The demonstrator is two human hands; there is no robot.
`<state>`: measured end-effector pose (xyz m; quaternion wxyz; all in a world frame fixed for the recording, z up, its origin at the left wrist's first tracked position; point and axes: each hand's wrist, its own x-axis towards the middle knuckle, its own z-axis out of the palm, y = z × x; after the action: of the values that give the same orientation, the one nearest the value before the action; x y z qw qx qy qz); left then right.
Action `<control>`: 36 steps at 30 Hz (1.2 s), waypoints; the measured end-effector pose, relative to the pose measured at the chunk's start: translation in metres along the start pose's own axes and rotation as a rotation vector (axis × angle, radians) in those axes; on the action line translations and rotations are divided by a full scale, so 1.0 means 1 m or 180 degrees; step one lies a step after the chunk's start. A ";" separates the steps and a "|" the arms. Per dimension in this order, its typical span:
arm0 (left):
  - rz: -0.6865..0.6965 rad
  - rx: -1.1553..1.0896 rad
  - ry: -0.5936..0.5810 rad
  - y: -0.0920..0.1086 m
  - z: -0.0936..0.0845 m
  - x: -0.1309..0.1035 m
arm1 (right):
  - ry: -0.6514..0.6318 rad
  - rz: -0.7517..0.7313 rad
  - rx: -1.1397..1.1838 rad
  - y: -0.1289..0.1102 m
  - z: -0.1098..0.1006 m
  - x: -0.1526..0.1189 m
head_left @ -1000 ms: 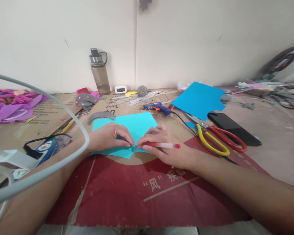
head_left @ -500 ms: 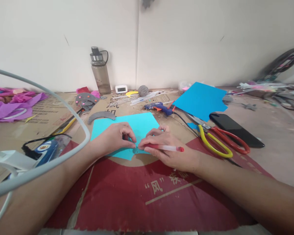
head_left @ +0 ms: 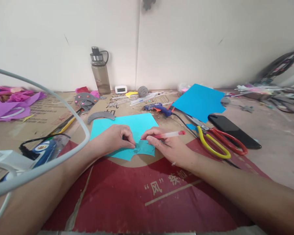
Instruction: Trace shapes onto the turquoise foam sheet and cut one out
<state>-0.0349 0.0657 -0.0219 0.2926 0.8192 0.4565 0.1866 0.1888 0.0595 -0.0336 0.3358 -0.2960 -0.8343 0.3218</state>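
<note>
A light turquoise sheet of paper (head_left: pixel 134 125) lies in front of me, its near edge cut in curves, with faint drawn lines near that edge. My left hand (head_left: pixel 120 137) rests on the sheet with thumb and fingers pinched together; whatever is between them, if anything, I cannot make out. Between the fingers of my right hand (head_left: pixel 165 143) is a red pen (head_left: pixel 172 134) with a pale barrel, held nearly level, its point close to the left fingertips. Whether the point touches the paper is unclear. A grey curved strip (head_left: pixel 101 116) lies by the sheet's far left corner.
Behind the sheet lies a blue glue gun (head_left: pixel 159 108). To the right are blue paper (head_left: pixel 199 101), scissors (head_left: pixel 215 140) with yellow and red handles, and a black phone (head_left: pixel 232 130). A bottle (head_left: pixel 100 75) stands at the wall. A white cable (head_left: pixel 82 122) loops across the left.
My right hand has lifted slightly and shifted right, away from my left fingers, with the pen raised. More of the drawn lines now show. My left hand is nearly still.
</note>
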 end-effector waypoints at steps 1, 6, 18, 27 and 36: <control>-0.0017 -0.0014 0.0006 0.000 0.000 0.000 | -0.0032 0.0088 0.0013 0.001 0.000 0.000; 0.0000 0.0006 0.0004 0.001 0.000 -0.001 | -0.0113 0.0190 0.0029 0.005 0.001 0.001; 0.0082 0.0142 -0.0019 -0.003 0.000 -0.001 | -0.0269 0.0018 -0.0224 0.002 0.002 0.001; 0.0057 0.0160 -0.0068 -0.001 -0.001 -0.001 | -0.0237 0.0000 -0.0316 -0.001 0.005 0.002; 0.0039 0.0169 -0.0074 -0.001 -0.001 0.000 | -0.0237 -0.0082 -0.0403 0.000 0.005 0.002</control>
<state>-0.0367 0.0664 -0.0218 0.2749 0.8316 0.4529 0.1666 0.1837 0.0593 -0.0354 0.2893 -0.2937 -0.8686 0.2748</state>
